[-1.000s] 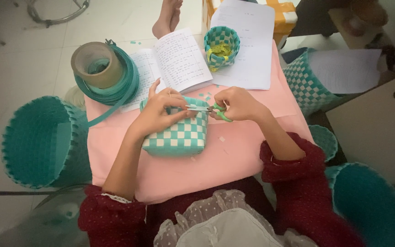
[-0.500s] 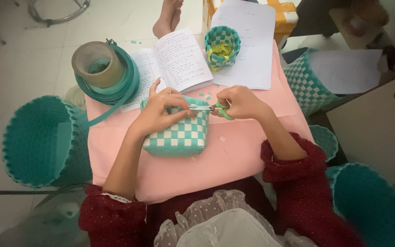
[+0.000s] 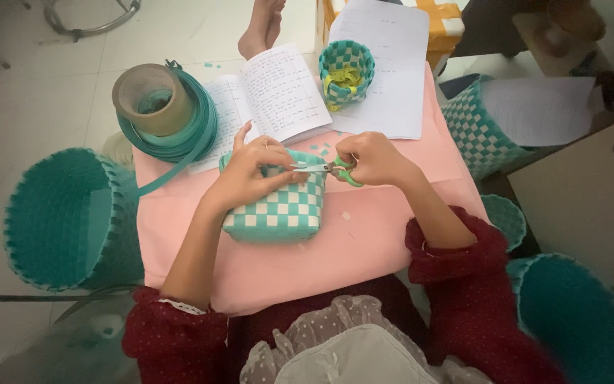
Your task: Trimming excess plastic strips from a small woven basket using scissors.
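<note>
A small teal-and-white checkered woven basket (image 3: 278,213) lies on the pink tabletop (image 3: 364,249). My left hand (image 3: 246,174) grips its upper rim and holds it steady. My right hand (image 3: 371,158) holds green-handled scissors (image 3: 328,168), whose blades point left and meet the basket's rim just by my left fingers. Small cut scraps lie on the pink surface below the scissors.
An open notebook (image 3: 271,96), a roll of teal strip with a tape roll on it (image 3: 165,114), a small checkered cup (image 3: 347,71) and a white sheet (image 3: 389,64) sit at the back. Large teal baskets stand at left (image 3: 65,220) and right (image 3: 577,320). A person's bare foot (image 3: 261,28) shows beyond the table.
</note>
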